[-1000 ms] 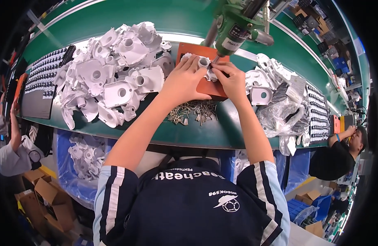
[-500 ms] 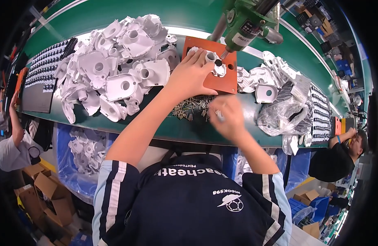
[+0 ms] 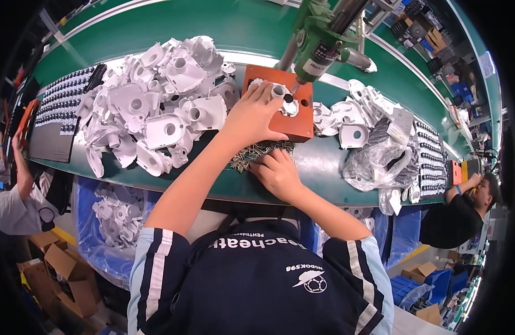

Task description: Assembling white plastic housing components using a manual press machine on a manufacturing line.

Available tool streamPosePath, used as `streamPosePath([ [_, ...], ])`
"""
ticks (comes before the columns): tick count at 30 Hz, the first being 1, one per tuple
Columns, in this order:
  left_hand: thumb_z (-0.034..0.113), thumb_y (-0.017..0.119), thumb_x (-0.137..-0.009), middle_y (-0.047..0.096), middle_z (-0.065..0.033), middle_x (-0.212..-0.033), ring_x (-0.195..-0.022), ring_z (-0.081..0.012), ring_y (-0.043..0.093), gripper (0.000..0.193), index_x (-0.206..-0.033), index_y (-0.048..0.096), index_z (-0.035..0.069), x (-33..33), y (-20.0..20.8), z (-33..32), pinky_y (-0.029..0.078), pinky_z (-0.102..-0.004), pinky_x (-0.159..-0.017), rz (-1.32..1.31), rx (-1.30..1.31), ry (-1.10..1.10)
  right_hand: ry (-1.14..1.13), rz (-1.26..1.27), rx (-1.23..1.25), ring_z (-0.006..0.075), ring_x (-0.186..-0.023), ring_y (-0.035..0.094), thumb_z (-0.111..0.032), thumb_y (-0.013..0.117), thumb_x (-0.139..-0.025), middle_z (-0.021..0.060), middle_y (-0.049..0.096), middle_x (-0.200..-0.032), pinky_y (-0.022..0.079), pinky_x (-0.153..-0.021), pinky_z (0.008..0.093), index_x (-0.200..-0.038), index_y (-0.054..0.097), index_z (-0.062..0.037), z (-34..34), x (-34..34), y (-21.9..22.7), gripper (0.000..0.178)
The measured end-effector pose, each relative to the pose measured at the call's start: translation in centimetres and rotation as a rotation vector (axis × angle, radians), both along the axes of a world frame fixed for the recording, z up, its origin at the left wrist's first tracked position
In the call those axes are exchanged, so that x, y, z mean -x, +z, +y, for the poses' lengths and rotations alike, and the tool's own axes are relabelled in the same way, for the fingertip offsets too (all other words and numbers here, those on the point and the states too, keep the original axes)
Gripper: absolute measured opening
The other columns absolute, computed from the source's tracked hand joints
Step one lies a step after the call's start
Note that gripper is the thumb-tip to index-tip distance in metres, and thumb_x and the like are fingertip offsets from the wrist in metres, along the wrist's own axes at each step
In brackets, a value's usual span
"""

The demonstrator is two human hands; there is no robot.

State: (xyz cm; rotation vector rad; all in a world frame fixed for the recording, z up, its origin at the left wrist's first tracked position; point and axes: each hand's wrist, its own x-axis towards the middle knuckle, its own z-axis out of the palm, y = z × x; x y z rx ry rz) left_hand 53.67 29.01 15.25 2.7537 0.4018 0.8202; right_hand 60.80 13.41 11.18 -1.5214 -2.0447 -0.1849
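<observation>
- A small white moulded plastic housing [image 3: 277, 97] sits on the orange rectangular fixture block [image 3: 302, 120] at the middle of the green conveyor bench [image 3: 157, 28], directly under the tip of the hanging green powered screwdriver [image 3: 319, 47], so the tool can meet it squarely.
- The left hand [image 3: 252, 117] lies flat over the housing with fingers spread and pressing down, apparently to steady it on the block; it grips nothing.
- The right hand [image 3: 277, 173] rests on the loose pile of small dark metal screws [image 3: 257, 153] just in front of the block, fingers curled into it; whether one is pinched I cannot tell.
- A heap of white plastic housings [image 3: 157, 106] lies to the left within reach, with more white parts and a clear plastic bag [image 3: 380, 162] to the right.
</observation>
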Motion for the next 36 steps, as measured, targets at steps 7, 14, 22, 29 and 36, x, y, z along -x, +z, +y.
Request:
streamPosePath([
  [7, 0.049, 0.077, -0.058, 0.043, -0.0275, -0.131, -0.127, -0.0382, 0.038, 0.072, -0.110, 0.055, 0.003, -0.2, 0.1, 0.2, 0.030, -0.0434, -0.106, -0.003, 0.006, -0.003, 0.021, 0.018, 0.015, 0.0218, -0.075, 0.051, -0.012, 0.070, -0.066, 0.0019, 0.057, -0.082, 0.041, -0.066, 0.0347, -0.078, 0.064, -0.0078, 1.2, 0.1, 0.1, 0.014],
  [14, 0.048, 0.077, -0.058, 0.043, -0.0280, -0.131, -0.128, -0.0381, 0.037, 0.073, -0.111, 0.055, 0.003, -0.1, 0.3, 0.4, 0.030, -0.0434, -0.106, 0.016, -0.002, 0.000, 0.013, -0.069, 0.021, 0.0215, -0.077, 0.050, -0.013, 0.066, -0.067, 0.0042, 0.054, -0.079, 0.041, -0.068, 0.0327, -0.073, 0.061, -0.0077, 1.7, 0.4, 0.2, 0.010],
  [22, 0.048, 0.077, -0.058, 0.043, -0.0282, -0.130, -0.126, -0.0383, 0.038, 0.071, -0.109, 0.055, 0.003, -0.5, 0.4, 0.9, 0.031, -0.0434, -0.106, -0.023, 0.009, -0.005, -0.006, 0.061, -0.005, 0.0265, -0.077, 0.055, -0.006, 0.069, -0.069, 0.0064, 0.057, -0.081, 0.046, -0.069, 0.0355, -0.082, 0.058, -0.0036, 2.4, -0.7, 0.5, 0.016],
  [29, 0.047, 0.078, -0.058, 0.043, -0.0275, -0.130, -0.126, -0.0377, 0.039, 0.069, -0.107, 0.055, 0.003, 0.1, 0.2, 0.8, 0.031, -0.0434, -0.106, -0.011, 0.042, -0.005, -0.259, 0.881, 0.399, 0.0093, -0.076, 0.056, -0.003, 0.061, -0.084, 0.0030, 0.060, -0.083, 0.046, -0.070, 0.0244, -0.087, 0.055, -0.0012, -0.6, -3.8, 5.8, 0.007],
  [36, 0.045, 0.079, -0.058, 0.043, -0.0271, -0.130, -0.126, -0.0375, 0.039, 0.067, -0.106, 0.055, 0.005, 0.0, 0.5, 0.8, 0.031, -0.0428, -0.106, -0.031, 0.037, -0.001, -0.363, 0.909, 0.313, 0.0133, -0.078, 0.064, -0.004, 0.059, -0.084, 0.0097, 0.067, -0.088, 0.050, -0.071, 0.0235, -0.102, 0.062, 0.0057, 3.3, -9.7, 8.8, 0.021],
])
